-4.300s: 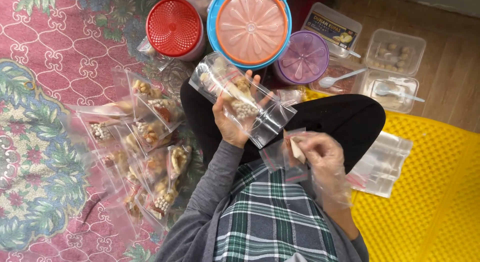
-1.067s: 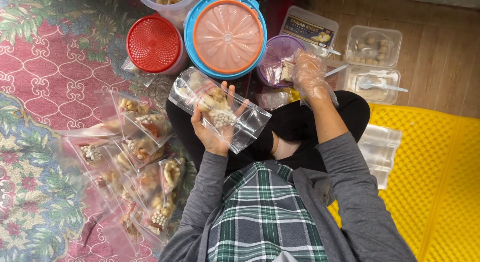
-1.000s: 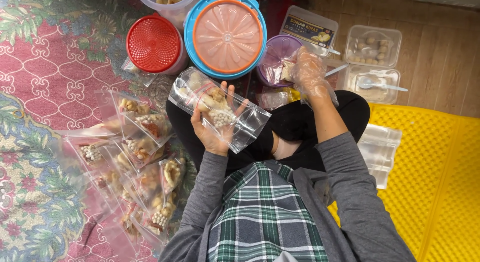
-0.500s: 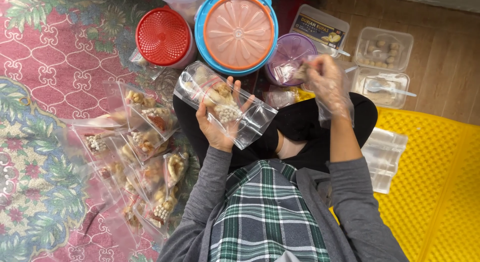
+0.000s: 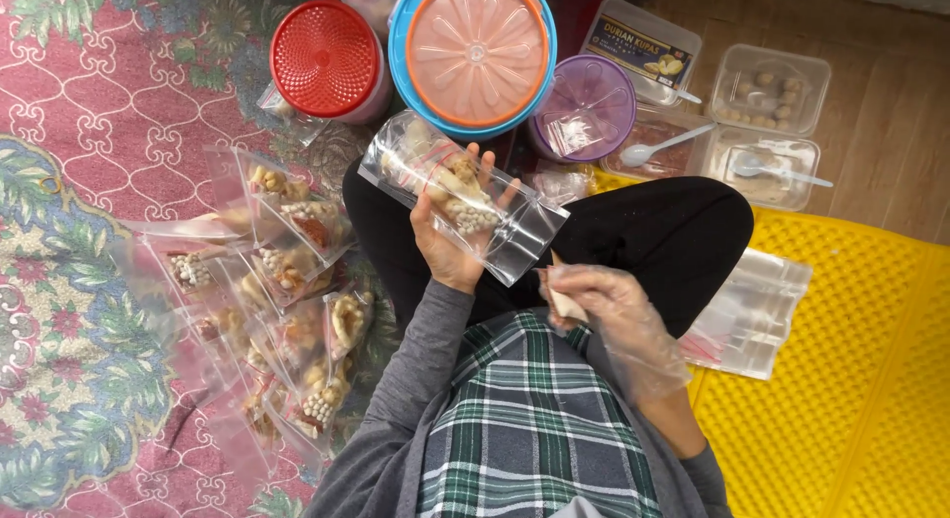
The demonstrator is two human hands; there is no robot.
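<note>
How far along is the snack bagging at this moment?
Done: filled bags lie piled on the rug. In hand: the left hand holds a part-filled bag; the gloved right hand holds a pale piece. Left: empty bags wait on the yellow mat.

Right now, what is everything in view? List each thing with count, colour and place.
held bag: one, clear, snacks inside, in left hand.
small piece: one, pale, in right hand.
filled bags: a pile, count unclear, clear, on carpet.
empty bags: a stack, clear, on yellow mat.
round lids: three; red, orange in blue rim, purple; top.
clear tubs: at least four, top right.
white spoons: two, in tubs.
left hand: bare.
right hand: clear glove.
</note>
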